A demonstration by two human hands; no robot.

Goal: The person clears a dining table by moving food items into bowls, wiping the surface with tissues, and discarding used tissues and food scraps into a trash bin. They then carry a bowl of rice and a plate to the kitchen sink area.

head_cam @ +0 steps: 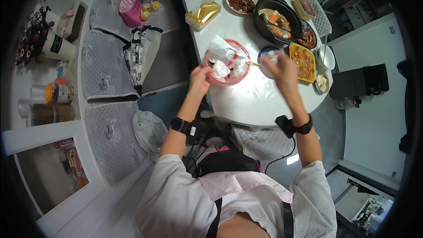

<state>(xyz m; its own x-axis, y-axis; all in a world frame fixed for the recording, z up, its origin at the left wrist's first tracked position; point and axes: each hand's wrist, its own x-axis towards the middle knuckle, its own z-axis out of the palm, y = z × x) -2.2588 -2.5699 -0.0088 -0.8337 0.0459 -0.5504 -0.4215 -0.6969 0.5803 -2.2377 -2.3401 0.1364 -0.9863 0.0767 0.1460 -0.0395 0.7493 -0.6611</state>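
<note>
A red-rimmed basin point(236, 81) sits near the left edge of the white table, filled with crumpled white tissues point(220, 69). My left hand point(200, 79) grips its near left rim. To the right, my right hand point(281, 69) is raised over the tabletop and blurred by motion. A white crumpled piece, probably tissue point(273, 57), shows at its fingertips. Partly behind that hand lies a blue-patterned dish point(264, 51). A thin yellowish stick point(253, 63) juts from the basin's right rim towards the hand.
A black pot point(257, 28) with a ladle stands beyond my right hand. Around it are a plate of dark food point(242, 3), a yellow dish point(302, 62) and a small bowl point(322, 83). A gold tissue box point(203, 14) stands far left. Cushioned bench seats point(104, 66) line the left side.
</note>
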